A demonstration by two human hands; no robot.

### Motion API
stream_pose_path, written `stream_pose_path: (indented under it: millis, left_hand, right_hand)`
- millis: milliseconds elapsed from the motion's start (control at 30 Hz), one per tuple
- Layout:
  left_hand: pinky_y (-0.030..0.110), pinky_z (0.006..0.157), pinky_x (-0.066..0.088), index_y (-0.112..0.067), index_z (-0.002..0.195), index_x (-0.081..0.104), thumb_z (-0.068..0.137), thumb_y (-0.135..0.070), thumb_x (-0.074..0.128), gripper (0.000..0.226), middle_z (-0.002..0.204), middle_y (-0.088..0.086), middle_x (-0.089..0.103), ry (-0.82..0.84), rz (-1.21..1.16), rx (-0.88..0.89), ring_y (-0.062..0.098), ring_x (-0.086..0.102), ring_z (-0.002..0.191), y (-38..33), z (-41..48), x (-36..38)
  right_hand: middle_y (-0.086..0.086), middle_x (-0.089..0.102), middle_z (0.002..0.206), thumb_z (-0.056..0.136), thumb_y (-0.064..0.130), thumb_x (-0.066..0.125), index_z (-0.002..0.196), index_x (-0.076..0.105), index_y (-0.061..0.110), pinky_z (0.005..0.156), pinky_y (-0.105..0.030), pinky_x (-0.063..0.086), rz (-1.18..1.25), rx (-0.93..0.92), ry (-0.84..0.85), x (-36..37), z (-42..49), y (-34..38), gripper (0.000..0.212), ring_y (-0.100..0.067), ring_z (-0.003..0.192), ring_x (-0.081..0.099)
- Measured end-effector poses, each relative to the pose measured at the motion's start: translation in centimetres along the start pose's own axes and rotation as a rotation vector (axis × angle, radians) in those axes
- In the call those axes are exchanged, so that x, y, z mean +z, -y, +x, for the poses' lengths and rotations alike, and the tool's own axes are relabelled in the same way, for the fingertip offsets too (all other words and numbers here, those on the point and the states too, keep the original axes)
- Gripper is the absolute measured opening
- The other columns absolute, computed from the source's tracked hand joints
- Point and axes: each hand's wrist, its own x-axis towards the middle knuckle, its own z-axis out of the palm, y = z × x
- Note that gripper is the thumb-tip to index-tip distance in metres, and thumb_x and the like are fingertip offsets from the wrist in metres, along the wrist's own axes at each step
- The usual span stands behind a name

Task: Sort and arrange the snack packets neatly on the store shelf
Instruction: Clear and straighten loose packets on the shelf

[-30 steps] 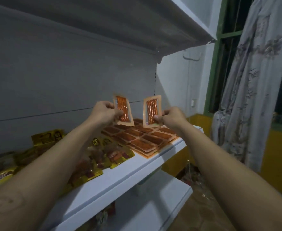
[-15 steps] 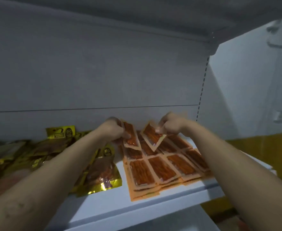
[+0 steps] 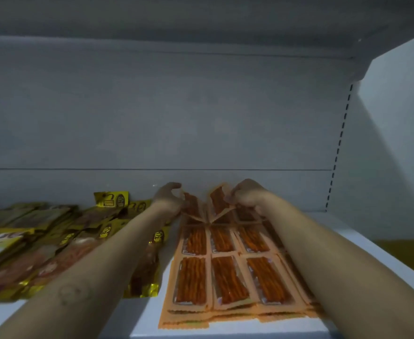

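The fingers (image 3: 174, 186) of my left hand (image 3: 168, 199) pinch one orange packet (image 3: 191, 205), those of my right hand (image 3: 246, 195) pinch a second orange packet (image 3: 219, 200), both tilted just above the back row of the packet grid (image 3: 225, 265) on the shelf (image 3: 347, 231). Their long axes run roughly front to back like the grid's, the landing row lies directly beneath, and I judge neither hand nearer. Yellow packets (image 3: 54, 241) lie left, their print too blurred to read.

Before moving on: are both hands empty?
No: the left hand pinches the left packet, the right hand the right packet.
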Motion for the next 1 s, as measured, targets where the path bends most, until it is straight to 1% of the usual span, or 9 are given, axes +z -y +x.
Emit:
stream_pose_path:
  millis: [67,167,300,400,467,600,700,900,1000]
  left_hand:
    - [0.037,0.089,0.054,-0.01,0.124,0.063,0.087,-0.007,0.069,0.038,0.121,0.019,0.066,-0.004,0.099,0.021,0.033,0.065,0.105,0.1,1.0,0.7]
    - [0.027,0.082,0.05,-0.012,0.104,0.072,0.086,-0.008,0.066,0.019,0.116,0.013,0.069,0.052,0.271,0.028,0.026,0.065,0.102,0.4,2.3,1.7]
    - [0.029,0.093,0.046,-0.016,0.12,0.066,0.093,-0.024,0.057,0.03,0.129,0.011,0.062,0.122,0.638,0.105,0.028,0.057,0.119,0.7,3.0,2.3]
    - [0.032,0.099,0.044,-0.023,0.126,0.062,0.096,-0.034,0.054,0.033,0.133,0.008,0.058,0.204,0.771,0.222,0.03,0.053,0.123,1.0,3.2,2.2]
    - [0.034,0.098,0.047,-0.024,0.126,0.064,0.096,-0.031,0.055,0.032,0.132,0.006,0.06,0.275,0.808,0.265,0.028,0.056,0.12,1.1,3.2,2.1]
    - [0.026,0.086,0.046,-0.023,0.121,0.066,0.092,-0.017,0.058,0.031,0.127,0.002,0.063,0.333,0.767,0.298,0.024,0.059,0.114,1.3,3.3,2.2]
    - [0.029,0.088,0.047,-0.02,0.121,0.066,0.09,-0.014,0.057,0.033,0.127,0.005,0.064,0.344,0.75,0.325,0.027,0.059,0.114,1.3,3.6,2.0]
    - [0.03,0.092,0.047,-0.025,0.128,0.06,0.092,-0.027,0.061,0.036,0.133,0.002,0.058,0.338,0.773,0.355,0.024,0.055,0.119,1.6,3.5,2.4]
    - [0.031,0.091,0.046,-0.026,0.134,0.053,0.092,-0.034,0.06,0.043,0.137,0.003,0.054,0.277,0.809,0.363,0.025,0.054,0.122,1.3,3.2,1.6]
  right_hand:
    - [-0.012,0.059,0.095,0.089,0.025,0.071,0.114,0.064,-0.002,0.062,-0.027,0.04,-0.006,0.005,0.019,0.8,1.1,-0.1,0.037,-0.025,0.085,0.056]
    - [-0.015,0.064,0.104,0.089,0.024,0.069,0.104,0.064,0.0,0.071,-0.028,0.043,-0.101,-0.027,0.03,1.9,2.6,-0.4,0.029,-0.028,0.097,0.061]
    - [-0.008,0.064,0.107,0.093,0.023,0.06,0.102,0.06,0.012,0.068,-0.028,0.042,-0.486,-0.08,0.036,2.6,3.3,-0.6,0.014,-0.023,0.085,0.056]
    - [-0.004,0.065,0.107,0.092,0.024,0.059,0.107,0.066,0.015,0.069,-0.027,0.041,-0.731,-0.173,0.022,3.0,3.1,0.4,0.019,-0.022,0.088,0.058]
    - [-0.004,0.066,0.105,0.092,0.025,0.059,0.109,0.069,0.018,0.071,-0.027,0.042,-0.795,-0.237,0.072,3.7,3.1,0.8,0.021,-0.023,0.089,0.06]
    - [-0.006,0.067,0.106,0.091,0.019,0.063,0.111,0.068,0.017,0.073,-0.029,0.045,-0.842,-0.232,0.134,4.1,3.1,0.5,0.021,-0.024,0.086,0.061]
    - [-0.005,0.067,0.106,0.091,0.015,0.062,0.111,0.068,0.017,0.075,-0.029,0.047,-0.838,-0.216,0.128,3.7,3.4,0.2,0.02,-0.023,0.089,0.063]
    - [-0.005,0.067,0.112,0.093,0.015,0.058,0.116,0.067,0.02,0.083,-0.03,0.048,-0.857,-0.194,0.153,3.6,3.0,0.3,0.025,-0.024,0.097,0.063]
    - [-0.004,0.059,0.133,0.094,0.021,0.056,0.13,0.06,0.027,0.097,-0.032,0.039,-0.823,-0.218,0.129,3.4,2.6,1.5,0.037,-0.023,0.118,0.055]
